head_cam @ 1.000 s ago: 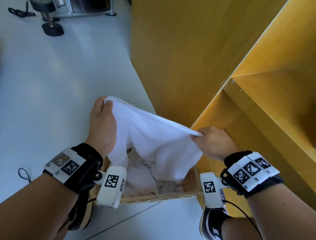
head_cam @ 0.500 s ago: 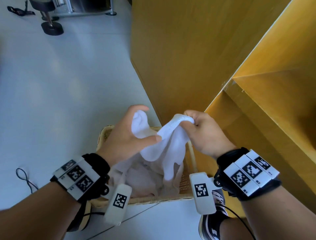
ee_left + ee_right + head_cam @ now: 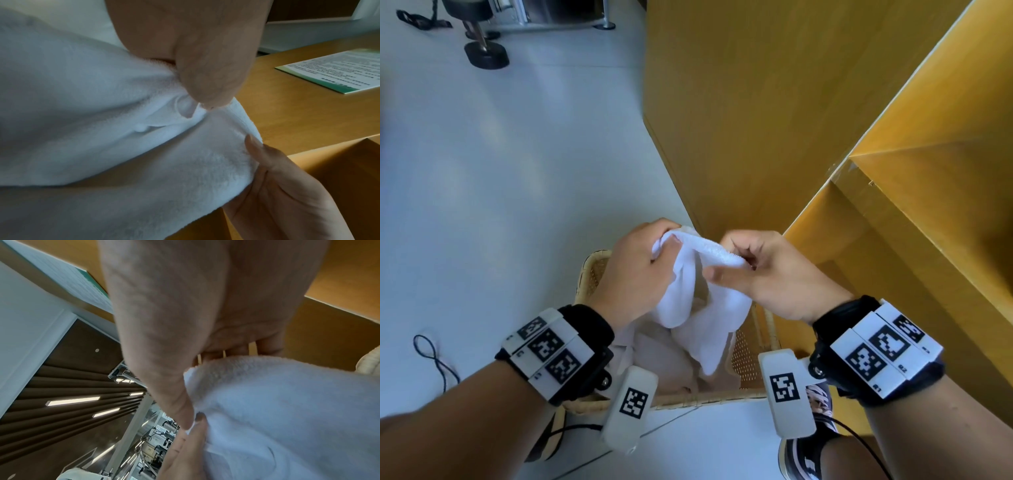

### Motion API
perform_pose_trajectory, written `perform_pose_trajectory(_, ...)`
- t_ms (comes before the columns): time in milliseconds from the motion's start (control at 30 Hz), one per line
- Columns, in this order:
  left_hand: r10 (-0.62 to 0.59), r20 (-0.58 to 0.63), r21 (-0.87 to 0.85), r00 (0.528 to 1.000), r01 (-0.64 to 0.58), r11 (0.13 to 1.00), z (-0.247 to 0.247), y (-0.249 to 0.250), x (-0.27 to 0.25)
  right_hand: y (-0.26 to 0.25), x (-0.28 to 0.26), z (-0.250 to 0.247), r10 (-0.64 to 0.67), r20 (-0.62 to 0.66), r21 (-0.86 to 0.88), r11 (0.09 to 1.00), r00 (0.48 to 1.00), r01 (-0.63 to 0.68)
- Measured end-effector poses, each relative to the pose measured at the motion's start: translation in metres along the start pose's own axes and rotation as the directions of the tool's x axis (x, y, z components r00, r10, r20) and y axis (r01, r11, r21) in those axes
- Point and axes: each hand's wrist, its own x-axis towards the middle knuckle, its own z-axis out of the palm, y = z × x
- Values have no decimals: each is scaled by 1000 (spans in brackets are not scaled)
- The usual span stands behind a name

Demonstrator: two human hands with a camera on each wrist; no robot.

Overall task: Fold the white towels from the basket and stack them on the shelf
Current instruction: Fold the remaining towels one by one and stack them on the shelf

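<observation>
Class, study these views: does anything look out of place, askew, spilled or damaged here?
Nothing stands out. Both hands, left hand and right hand, pinch the white towel above the basket, where more white cloth lies inside. A printed leaflet lies flat on the wooden shelf.
</observation>
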Motion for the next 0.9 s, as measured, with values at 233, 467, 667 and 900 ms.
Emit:
perform_pose_trajectory(233,94,13,-87,996,-92,992,-4,14,-2,1,-5,-6,38,91,-34,999,995,-35)
perform_pose_trajectory(467,-94,-112,-229,989,66,971,0,12,6,12,-7,-6,119,14,-363,926,993,-106)
perform_pose_trajectory(667,-207,-140,-340,968,150,929,3,16,6,25,-5,-5,136,-104,-431,887,985,-168)
perform_pose_trajectory(900,-316,-182,-505,931,187,843,-4,22,11,41,-3,-1,317,-187,-576,731,930,-365)
